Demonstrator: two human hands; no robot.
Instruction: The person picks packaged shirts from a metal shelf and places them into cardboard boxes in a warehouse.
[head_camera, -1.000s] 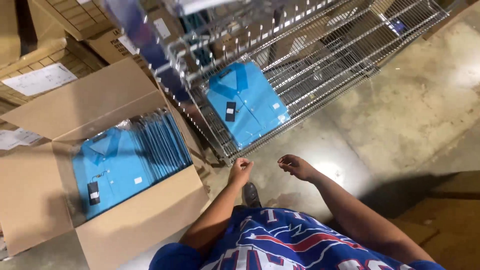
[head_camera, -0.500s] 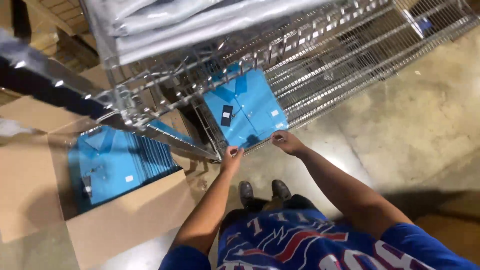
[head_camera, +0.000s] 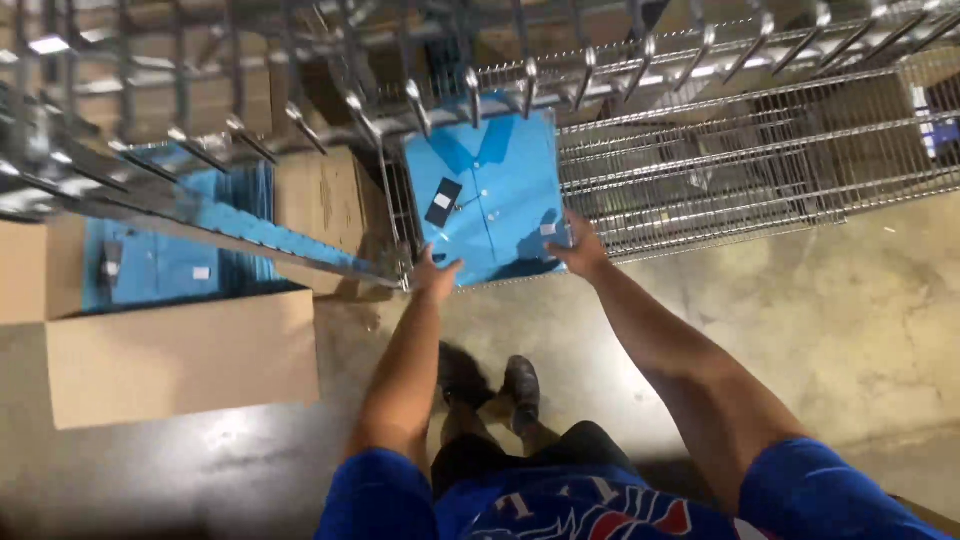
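Note:
A folded blue shirt (head_camera: 495, 190) in clear wrap, with a dark tag on it, lies on the low wire shelf (head_camera: 740, 170) of a metal rack. My left hand (head_camera: 435, 272) touches the shirt's near left corner. My right hand (head_camera: 578, 245) rests on its near right edge, fingers on the wrap. Both arms are stretched forward over the concrete floor. Whether either hand actually grips the shirt is unclear.
An open cardboard box (head_camera: 170, 340) at the left holds more folded blue shirts (head_camera: 175, 255). Upper rack shelves (head_camera: 200, 120) hang over it. More cardboard (head_camera: 320, 200) stands behind. My shoes (head_camera: 520, 385) are on the concrete floor (head_camera: 800, 330).
Both hands have moved forward from open air to the blue shirt on the shelf. The view has tilted down and closer to the rack.

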